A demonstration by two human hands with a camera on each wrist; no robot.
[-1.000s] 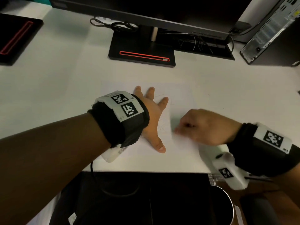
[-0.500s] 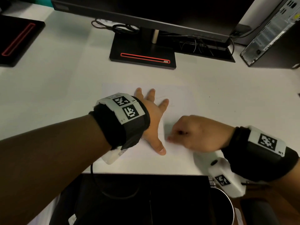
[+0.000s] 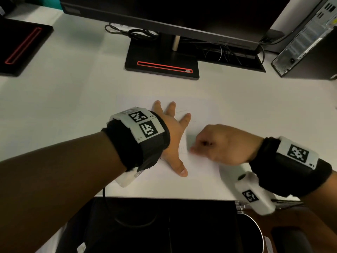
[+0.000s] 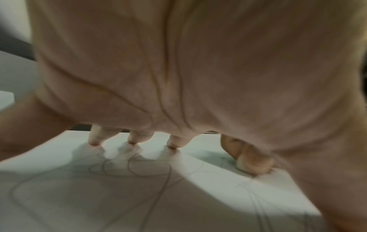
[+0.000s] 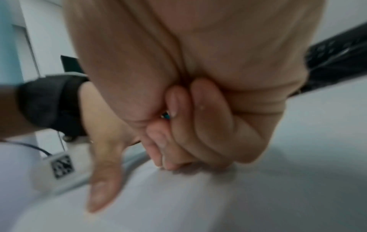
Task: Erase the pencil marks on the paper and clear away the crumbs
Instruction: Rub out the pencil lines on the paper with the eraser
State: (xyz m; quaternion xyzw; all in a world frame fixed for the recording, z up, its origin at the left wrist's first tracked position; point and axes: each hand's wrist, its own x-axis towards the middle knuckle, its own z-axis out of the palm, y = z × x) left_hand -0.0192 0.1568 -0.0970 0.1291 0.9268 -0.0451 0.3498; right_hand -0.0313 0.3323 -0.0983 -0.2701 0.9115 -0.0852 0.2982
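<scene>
**Paper pinned flat, eraser hidden in a closed fist**

The sheet of paper (image 3: 202,114) lies on the white desk (image 3: 63,99), at 6 o'clock from the monitor stand (image 3: 162,64). It is held down by the left hand (image 3: 173,136), whose fingers (image 4: 95,136) are spread, tips pressed to the sheet. Faint pencil marks (image 4: 139,169) are seen beneath the palm. At 3 o'clock from it, the right hand (image 3: 224,145) is curled tight against the paper; a teal sliver (image 5: 165,116) shows between its fingers, too small to identify.

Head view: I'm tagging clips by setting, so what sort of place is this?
Probably an office workstation: a white desk carrying a monitor stand, with a desktop computer tower at right.
</scene>
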